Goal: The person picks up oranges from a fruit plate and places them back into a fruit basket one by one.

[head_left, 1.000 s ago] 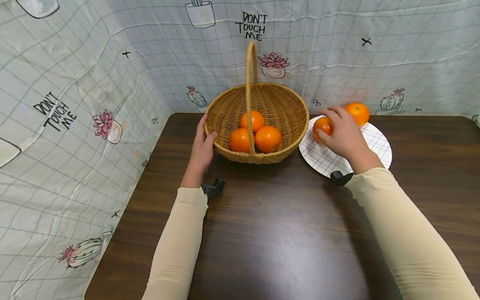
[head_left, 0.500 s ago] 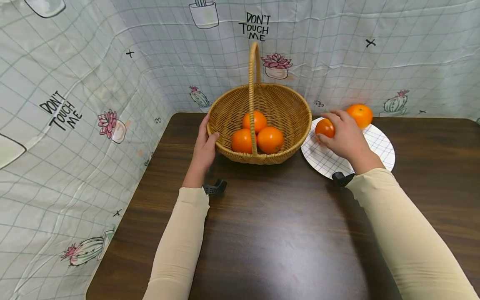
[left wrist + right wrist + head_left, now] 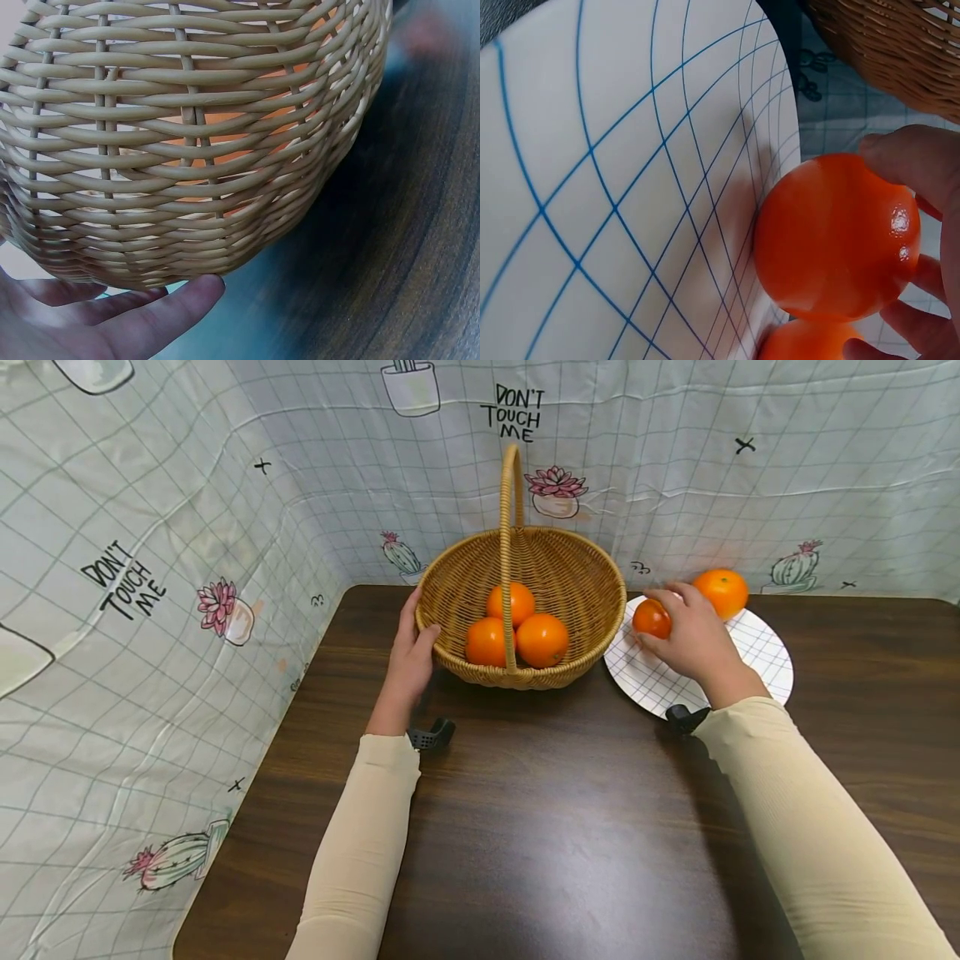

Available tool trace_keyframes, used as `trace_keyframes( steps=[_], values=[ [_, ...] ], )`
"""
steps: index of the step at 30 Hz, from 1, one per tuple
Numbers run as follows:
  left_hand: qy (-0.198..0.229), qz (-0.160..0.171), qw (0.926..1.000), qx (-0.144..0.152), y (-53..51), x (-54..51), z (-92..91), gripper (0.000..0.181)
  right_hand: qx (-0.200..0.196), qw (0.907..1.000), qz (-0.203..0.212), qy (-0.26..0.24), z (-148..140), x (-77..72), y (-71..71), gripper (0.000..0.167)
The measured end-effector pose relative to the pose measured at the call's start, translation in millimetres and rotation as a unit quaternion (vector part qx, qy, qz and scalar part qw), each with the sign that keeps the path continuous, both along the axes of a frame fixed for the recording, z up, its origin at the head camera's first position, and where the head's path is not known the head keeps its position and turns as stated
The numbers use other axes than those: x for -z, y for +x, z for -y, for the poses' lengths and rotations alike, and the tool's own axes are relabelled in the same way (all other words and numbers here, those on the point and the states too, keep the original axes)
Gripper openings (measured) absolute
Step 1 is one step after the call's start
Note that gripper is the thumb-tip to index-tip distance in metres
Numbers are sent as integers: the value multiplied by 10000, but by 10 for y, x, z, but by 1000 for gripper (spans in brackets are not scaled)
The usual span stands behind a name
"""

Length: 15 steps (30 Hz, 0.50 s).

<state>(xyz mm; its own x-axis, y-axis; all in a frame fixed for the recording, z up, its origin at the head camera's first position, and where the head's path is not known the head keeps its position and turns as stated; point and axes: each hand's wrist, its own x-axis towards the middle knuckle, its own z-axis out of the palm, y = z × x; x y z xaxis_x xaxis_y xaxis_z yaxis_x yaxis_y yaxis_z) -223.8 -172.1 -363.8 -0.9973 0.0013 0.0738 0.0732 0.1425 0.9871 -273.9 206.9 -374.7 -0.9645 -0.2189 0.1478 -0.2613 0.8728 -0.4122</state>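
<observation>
In the head view, my left hand holds the left side of a wicker basket, its thumb near the front of the rim. The left wrist view shows its fingers against the weave. Three oranges lie in the basket, below its tall handle. Over a white plate with a grid pattern, my right hand grips a glossy orange between thumb and fingers. Behind that hand sits another orange, partly seen below the gripped one in the right wrist view.
Plate and basket stand side by side at the back of a dark wooden table. A patterned cloth hangs behind them and along the left side. Dark wrist cameras sit beneath both wrists.
My right thumb and fingers have closed around the nearer orange on the plate. The left hand keeps its place on the basket. The whole head view has shifted slightly.
</observation>
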Motion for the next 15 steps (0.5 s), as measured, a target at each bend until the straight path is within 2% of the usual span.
trace_keyframes(
  steps=[2, 5, 8, 12, 15],
  values=[
    [24, 11, 10000, -1, 23, -33, -14, 63, 12, 10000, 44, 14, -3, 7, 0, 62],
    [51, -25, 10000, -41, -32, 67, 9, 62, 42, 9999, 119, 21, -7, 23, -1, 61],
    [55, -35, 10000, -31, -28, 70, 11, 62, 56, 9998, 178, 13, -12, 42, 1, 60],
    [42, -11, 10000, 20, 40, -41, -20, 62, 30, 9999, 149, -20, -18, 71, -2, 60],
    [64, 10, 10000, 27, 38, -39, -20, 62, 10, 9999, 94, -56, -18, 93, -2, 61]
  ],
)
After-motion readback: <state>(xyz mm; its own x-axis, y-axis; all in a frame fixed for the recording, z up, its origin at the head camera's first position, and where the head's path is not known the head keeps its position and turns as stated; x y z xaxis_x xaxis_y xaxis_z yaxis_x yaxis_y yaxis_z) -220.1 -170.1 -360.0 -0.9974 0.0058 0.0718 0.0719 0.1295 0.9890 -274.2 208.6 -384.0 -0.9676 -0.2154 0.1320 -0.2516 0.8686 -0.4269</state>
